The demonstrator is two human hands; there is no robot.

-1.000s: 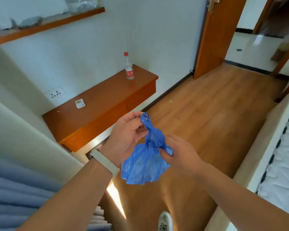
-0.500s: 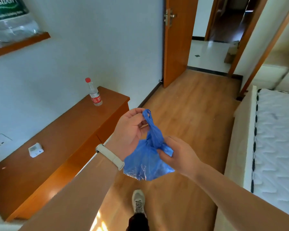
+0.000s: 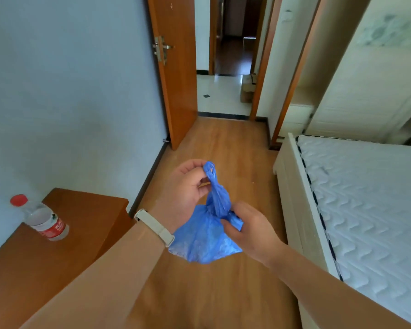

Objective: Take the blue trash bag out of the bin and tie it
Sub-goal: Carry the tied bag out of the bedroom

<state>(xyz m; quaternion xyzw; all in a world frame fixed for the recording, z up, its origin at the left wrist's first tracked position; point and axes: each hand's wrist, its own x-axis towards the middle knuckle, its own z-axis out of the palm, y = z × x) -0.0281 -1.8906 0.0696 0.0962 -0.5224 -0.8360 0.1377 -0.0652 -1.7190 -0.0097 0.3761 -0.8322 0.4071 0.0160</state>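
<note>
A small blue trash bag (image 3: 203, 241) hangs in the air in front of me, over the wooden floor. Its top is twisted into a narrow neck with a knot-like bunch just above the body. My left hand (image 3: 183, 193), with a pale band on the wrist, pinches the upper tip of the neck between thumb and fingers. My right hand (image 3: 249, 229) grips the bag at the base of the neck, on its right side. No bin is in view.
A wooden cabinet (image 3: 81, 233) stands at the left against the wall, with a red-capped water bottle (image 3: 42, 219) on it. A bed with a white mattress (image 3: 365, 210) fills the right. An open wooden door (image 3: 176, 74) leads to a hallway ahead.
The view has swung right and up, from the cabinet toward the doorway and bed. Both hands keep the same hold on the bag.
</note>
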